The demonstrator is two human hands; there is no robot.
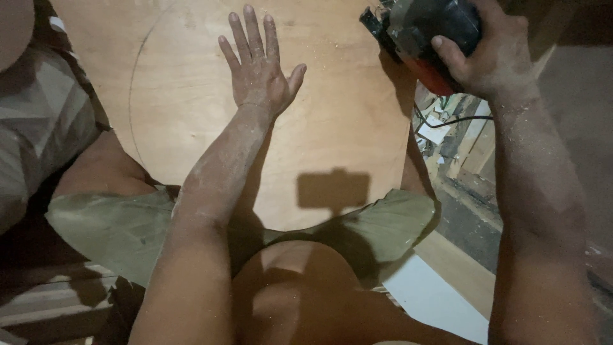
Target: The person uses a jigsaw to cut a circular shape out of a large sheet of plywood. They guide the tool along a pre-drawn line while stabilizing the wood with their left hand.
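On the plywood sheet (191, 96) the left hand (258, 67) lies spread flat; right hand's (498, 54) grip clamps a black-and-red power saw (424, 32).

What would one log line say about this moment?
left hand: flat on plywood sheet | right hand: gripping power saw at sheet's right edge | pencilled curve on sheet

Head camera looks steeply down, close over the plywood sheet (332, 134)

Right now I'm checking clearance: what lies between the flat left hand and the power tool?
Head view: only bare plywood sheet with some sawdust between the left hand and power tool.
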